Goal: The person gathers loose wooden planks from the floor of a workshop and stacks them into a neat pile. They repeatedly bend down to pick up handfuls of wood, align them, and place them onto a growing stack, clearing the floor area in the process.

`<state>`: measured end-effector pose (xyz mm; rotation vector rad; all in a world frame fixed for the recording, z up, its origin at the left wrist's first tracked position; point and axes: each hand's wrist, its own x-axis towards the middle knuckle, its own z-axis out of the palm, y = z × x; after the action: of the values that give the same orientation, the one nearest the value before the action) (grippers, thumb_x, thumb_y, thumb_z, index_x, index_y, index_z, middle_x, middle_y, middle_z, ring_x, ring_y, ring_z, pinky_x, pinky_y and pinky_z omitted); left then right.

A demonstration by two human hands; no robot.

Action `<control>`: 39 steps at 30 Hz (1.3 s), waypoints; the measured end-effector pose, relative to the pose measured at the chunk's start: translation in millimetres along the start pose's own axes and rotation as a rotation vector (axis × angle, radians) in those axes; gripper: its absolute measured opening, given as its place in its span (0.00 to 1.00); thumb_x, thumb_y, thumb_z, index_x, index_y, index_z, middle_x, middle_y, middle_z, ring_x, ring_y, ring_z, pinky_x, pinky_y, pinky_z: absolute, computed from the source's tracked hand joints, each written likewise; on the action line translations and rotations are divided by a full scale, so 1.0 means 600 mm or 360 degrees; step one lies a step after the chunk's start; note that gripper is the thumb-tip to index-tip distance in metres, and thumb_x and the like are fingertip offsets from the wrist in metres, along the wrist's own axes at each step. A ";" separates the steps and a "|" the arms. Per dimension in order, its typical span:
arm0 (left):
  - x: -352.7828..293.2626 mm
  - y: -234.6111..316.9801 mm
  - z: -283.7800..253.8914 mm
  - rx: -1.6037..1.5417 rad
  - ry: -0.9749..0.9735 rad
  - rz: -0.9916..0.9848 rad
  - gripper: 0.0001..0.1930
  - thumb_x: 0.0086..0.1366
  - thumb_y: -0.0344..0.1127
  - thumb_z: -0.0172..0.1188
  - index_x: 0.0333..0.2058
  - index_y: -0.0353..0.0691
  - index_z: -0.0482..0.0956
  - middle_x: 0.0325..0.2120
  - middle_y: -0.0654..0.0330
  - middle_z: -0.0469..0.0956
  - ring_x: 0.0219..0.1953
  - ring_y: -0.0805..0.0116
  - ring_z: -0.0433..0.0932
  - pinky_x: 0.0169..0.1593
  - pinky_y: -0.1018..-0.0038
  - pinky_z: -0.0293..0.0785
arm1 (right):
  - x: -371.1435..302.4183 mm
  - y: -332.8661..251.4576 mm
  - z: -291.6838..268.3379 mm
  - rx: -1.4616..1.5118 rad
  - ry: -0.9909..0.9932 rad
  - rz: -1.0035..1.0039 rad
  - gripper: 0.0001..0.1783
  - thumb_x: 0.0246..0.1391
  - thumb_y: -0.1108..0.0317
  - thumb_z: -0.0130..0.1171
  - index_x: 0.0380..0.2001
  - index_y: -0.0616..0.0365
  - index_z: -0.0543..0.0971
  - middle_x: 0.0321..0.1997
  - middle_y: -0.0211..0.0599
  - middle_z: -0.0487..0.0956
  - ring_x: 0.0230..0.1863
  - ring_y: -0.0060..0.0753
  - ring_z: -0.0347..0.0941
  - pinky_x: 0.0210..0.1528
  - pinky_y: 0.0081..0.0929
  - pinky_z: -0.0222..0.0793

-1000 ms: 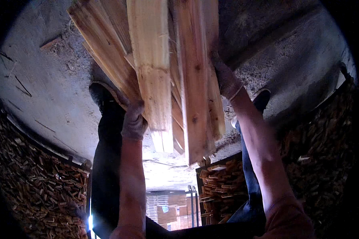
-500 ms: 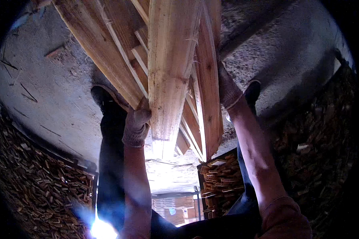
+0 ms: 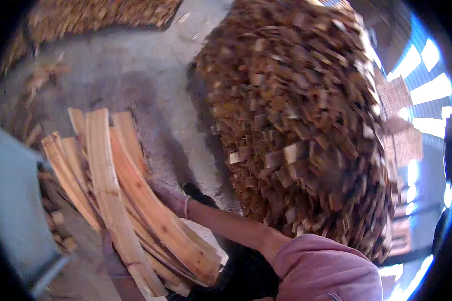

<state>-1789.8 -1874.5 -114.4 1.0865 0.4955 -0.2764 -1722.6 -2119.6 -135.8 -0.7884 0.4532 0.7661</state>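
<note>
A loose bundle of wooden boards [image 3: 105, 175] fans out at the lower left, long, pale to reddish brown and rough-edged. My right hand [image 3: 170, 198], in a work glove, grips the bundle's right side; its fingertips are hidden behind the boards. On the opposite side, low in the picture, my left hand [image 3: 113, 255] is smeared by motion and partly covered by the wood, and it is closed against the bundle's left edge. The boards are held up above the floor, overlapping and crossing one another.
A big heap of short wood pieces [image 3: 296, 130] rises to the right. Another pile [image 3: 105, 12] stands at the far left. A pale grey-blue panel [image 3: 17, 195] is at the left edge, with scraps [image 3: 60, 231] beside it. Grey floor [image 3: 125, 65] stretches ahead.
The view has swung round, bringing the big heap and the pale panel into sight. The board bundle now sits at the lower left, still between both hands.
</note>
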 end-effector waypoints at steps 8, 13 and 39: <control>-0.121 0.302 0.171 0.0534 -0.0756 -0.0204 0.32 0.70 0.60 0.57 0.59 0.40 0.73 0.46 0.57 0.78 0.45 0.62 0.80 0.48 0.67 0.79 | -0.335 -0.071 0.174 0.0560 0.0004 -0.0591 0.51 0.56 0.23 0.55 0.69 0.52 0.71 0.69 0.39 0.75 0.64 0.37 0.75 0.66 0.40 0.73; -0.154 0.243 0.182 0.0598 -0.0783 -0.0191 0.32 0.72 0.60 0.54 0.60 0.38 0.71 0.48 0.53 0.77 0.45 0.57 0.80 0.47 0.64 0.80 | -0.494 -0.021 0.176 0.0569 0.0220 -0.0918 0.53 0.57 0.22 0.53 0.68 0.57 0.71 0.66 0.45 0.77 0.61 0.36 0.78 0.62 0.38 0.77; -0.471 0.362 0.589 0.1175 -0.1968 0.0269 0.38 0.72 0.63 0.50 0.66 0.34 0.66 0.58 0.53 0.73 0.57 0.60 0.75 0.59 0.62 0.74 | -0.922 -0.019 0.271 0.0640 0.0795 -0.2022 0.44 0.58 0.31 0.62 0.59 0.62 0.78 0.55 0.41 0.84 0.49 0.29 0.83 0.55 0.33 0.81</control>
<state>-1847.1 -2100.5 330.1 1.4076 -0.8682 -0.9358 -2059.1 -2243.0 316.4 -0.7049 0.4237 -0.7021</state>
